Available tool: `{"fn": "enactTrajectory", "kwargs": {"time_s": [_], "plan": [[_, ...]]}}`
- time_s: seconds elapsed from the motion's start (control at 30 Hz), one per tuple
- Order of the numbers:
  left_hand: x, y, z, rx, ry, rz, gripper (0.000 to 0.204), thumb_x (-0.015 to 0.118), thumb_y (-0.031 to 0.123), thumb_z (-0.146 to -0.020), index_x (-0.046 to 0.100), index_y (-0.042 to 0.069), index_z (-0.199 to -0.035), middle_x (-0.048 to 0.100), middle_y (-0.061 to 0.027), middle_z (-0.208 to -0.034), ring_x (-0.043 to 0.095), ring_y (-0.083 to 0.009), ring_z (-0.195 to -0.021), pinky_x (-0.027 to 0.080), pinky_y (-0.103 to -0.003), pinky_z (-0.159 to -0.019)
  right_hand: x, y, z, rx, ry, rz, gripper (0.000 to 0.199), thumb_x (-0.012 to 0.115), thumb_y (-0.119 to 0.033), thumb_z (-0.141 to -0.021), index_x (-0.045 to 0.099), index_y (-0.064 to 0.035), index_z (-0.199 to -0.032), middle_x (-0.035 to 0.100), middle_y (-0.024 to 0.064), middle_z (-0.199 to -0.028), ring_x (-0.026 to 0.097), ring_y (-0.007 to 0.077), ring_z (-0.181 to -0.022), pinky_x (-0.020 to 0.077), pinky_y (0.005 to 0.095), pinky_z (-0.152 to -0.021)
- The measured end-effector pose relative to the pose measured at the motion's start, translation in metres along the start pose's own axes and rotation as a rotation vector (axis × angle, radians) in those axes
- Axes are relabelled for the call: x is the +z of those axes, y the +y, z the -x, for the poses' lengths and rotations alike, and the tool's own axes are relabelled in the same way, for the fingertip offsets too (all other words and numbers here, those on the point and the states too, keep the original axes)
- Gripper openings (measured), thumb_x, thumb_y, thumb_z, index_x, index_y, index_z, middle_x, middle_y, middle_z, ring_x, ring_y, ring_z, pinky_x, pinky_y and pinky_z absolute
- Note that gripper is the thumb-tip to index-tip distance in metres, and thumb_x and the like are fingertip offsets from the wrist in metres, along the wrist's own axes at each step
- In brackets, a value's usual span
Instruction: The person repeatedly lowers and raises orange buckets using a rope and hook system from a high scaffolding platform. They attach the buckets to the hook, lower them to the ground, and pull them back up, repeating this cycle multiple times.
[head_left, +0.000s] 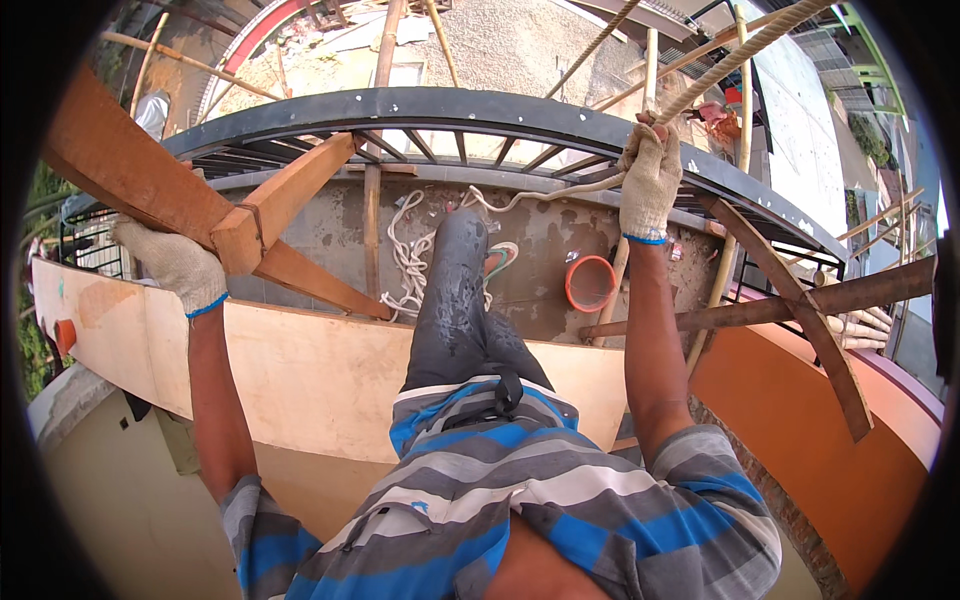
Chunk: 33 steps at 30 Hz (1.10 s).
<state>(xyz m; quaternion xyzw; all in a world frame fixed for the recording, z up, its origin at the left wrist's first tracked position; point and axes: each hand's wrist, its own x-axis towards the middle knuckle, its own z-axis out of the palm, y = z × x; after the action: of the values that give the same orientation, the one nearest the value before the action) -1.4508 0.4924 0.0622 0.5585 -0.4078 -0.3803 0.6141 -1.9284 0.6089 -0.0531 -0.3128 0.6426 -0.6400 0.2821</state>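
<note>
At the left, my gloved left hand (172, 265) is against a thick reddish wooden beam (150, 165), with its fingers partly hidden behind the wood and seemingly wrapped round it. A shorter wooden block (295, 195) crosses that beam and reaches the black metal railing (440, 105). My gloved right hand (650, 185) is closed round a thick twisted rope (735, 65) just above the railing. The rope rises taut to the upper right. From beneath this hand a thinner white length runs left to a loose pile of rope (408, 255) on the balcony floor.
An orange bucket (591, 283) stands on the wet-patched floor (530, 290). A pale curved board (300, 355) lies in front of me. Bamboo poles (740, 130) rise on both sides. Dark wooden pieces (830, 300) cross at the right. Beyond the railing, the ground (500, 45) lies far below.
</note>
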Motion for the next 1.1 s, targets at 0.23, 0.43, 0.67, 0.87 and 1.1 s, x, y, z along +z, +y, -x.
{"fn": "enactTrajectory", "kwargs": {"time_s": [0.23,0.43,0.67,0.87,1.1], "plan": [[0.012,0.006,0.037,0.801,0.373,-0.444,0.057,0.043,0.048,-0.106,0.047,0.004,-0.143,0.057,-0.0187,-0.134,0.062,-0.0298,-0.121,0.051,-0.046,-0.107,-0.026,-0.006,0.011,0.011,-0.014,0.101,0.029,0.047,-0.026,-0.113,0.057,0.0012,-0.119,0.057,0.0017,-0.086,0.053,0.0081,-0.074,0.0483,0.025,-0.07],[0.202,-0.045,0.145,0.279,-0.465,-0.012,0.035,0.061,0.015,-0.097,0.061,-0.001,-0.129,0.066,-0.0162,-0.12,0.064,-0.0271,-0.109,0.051,-0.04,-0.096,-0.044,-0.018,0.008,-0.031,-0.001,0.087,0.038,0.047,-0.035,-0.112,0.056,0.0019,-0.12,0.063,0.0064,-0.091,0.062,0.0131,-0.084,0.0526,0.0297,-0.078],[0.314,-0.119,0.159,0.232,-0.981,-0.321,0.028,0.07,0.007,-0.09,0.067,0.002,-0.118,0.069,-0.0173,-0.11,0.069,-0.0336,-0.097,0.056,-0.042,-0.082,-0.08,-0.065,-0.027,-0.048,0.08,0.128,0.038,0.057,-0.038,-0.107,0.06,-0.003,-0.12,0.065,0.0063,-0.102,0.065,0.0166,-0.09,0.0545,0.0329,-0.08],[0.343,-0.195,0.143,0.424,-0.976,-0.478,0.026,0.073,0.009,-0.086,0.069,0.008,-0.111,0.07,-0.0113,-0.105,0.067,-0.032,-0.098,0.054,-0.044,-0.086,-0.088,-0.089,-0.073,-0.193,0.056,-0.039,0.038,0.053,-0.048,-0.106,0.061,-0.0111,-0.104,0.046,0.0005,-0.068,0.042,0.0147,-0.058,0.0353,0.0316,-0.054],[0.343,-0.21,0.125,0.459,-0.981,-0.409,0.027,0.076,0.006,-0.078,0.07,0.009,-0.104,0.07,-0.0087,-0.095,0.069,-0.0314,-0.088,0.058,-0.043,-0.078,-0.06,-0.101,-0.114,-0.211,-0.105,-0.11,0.043,0.047,-0.055,-0.107,0.06,-0.0139,-0.1,0.041,-0.0021,-0.06,0.036,0.013,-0.05,0.0304,0.0303,-0.048]]}}
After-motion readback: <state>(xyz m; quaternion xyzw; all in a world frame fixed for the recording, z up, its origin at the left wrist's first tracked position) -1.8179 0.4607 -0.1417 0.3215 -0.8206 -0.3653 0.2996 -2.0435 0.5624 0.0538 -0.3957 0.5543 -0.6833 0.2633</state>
